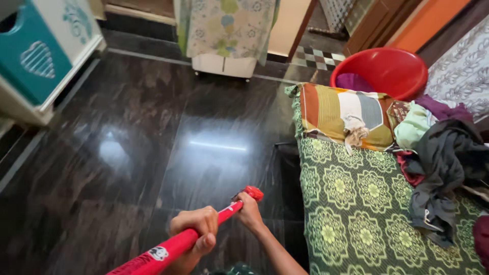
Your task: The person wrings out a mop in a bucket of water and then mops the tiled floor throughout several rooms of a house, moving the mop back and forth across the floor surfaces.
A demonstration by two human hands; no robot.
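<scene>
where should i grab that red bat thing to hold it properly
Grip the red bat at its thin handle end, just below the knob, coming from above. The shaft narrows there and the knob looks likely to stop slipping. The right hand wraps that end; the left hand grips the thicker part.

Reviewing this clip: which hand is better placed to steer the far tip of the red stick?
Probably the right hand: it grips the red stick right by its far tip, beside the green patterned bed cover. The left hand is wrapped around mid-shaft, nearer the body.
</scene>
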